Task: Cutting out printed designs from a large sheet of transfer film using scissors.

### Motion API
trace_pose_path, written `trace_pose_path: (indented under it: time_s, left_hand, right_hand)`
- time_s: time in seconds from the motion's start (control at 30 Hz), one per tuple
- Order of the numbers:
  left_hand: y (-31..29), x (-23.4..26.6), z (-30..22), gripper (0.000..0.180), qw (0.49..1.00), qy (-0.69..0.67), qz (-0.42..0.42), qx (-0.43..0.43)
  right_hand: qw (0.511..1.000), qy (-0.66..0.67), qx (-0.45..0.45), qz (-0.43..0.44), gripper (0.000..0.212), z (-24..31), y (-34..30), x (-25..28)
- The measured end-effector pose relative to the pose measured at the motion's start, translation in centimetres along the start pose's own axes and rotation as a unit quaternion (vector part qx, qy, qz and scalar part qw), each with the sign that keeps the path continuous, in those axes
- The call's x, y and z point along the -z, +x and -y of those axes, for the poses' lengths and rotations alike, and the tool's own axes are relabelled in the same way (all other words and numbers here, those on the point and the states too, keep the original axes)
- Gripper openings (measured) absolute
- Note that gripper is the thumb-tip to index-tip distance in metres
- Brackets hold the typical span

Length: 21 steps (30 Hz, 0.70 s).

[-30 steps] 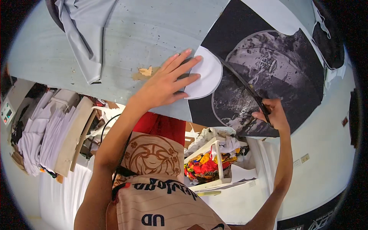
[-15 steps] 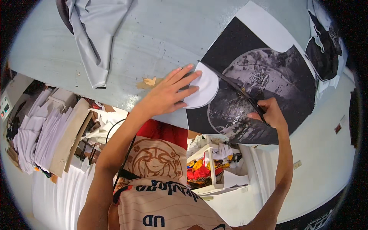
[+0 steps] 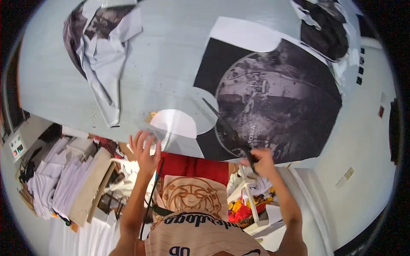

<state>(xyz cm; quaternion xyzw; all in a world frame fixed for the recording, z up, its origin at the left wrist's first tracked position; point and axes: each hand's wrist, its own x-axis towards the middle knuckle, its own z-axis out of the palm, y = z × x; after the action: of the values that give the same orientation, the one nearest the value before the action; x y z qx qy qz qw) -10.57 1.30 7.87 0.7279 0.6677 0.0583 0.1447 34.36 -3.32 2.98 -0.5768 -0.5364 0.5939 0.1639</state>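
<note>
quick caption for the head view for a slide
Right hand runs scissors through a dark printed sheet on a grey table; left hand hovers nearby.

print workshop: printed sheets [image 3: 273,98], shirt stacks [image 3: 55,183]

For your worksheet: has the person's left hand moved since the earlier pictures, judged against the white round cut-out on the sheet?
Yes. The left hand has slid off the white round cut-out, back toward the person, to the table edge.
</note>
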Motion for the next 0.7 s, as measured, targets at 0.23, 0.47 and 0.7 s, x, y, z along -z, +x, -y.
trace_pose_path:
  time_s: [0.23,0.47,0.7]
  left_hand:
    - [6.2,-6.3,-16.1,0.04,0.97,-0.155,-0.026,-0.186]
    - [2.5,-12.8,-24.5,0.084,0.966,0.05,0.048,-0.249]
    - [-16.3,-6.4,-29.4,0.047,0.862,0.01,0.506,-0.021]
  right_hand:
    - [0.947,-0.047,-0.06,-0.311,0.02,-6.1,-14.4,-1.7]
    - [0.847,-0.069,-0.187,-0.494,0.024,-9.9,-19.0,2.3]
    - [0.779,0.053,-0.249,-0.573,0.029,-8.0,-17.0,0.3]
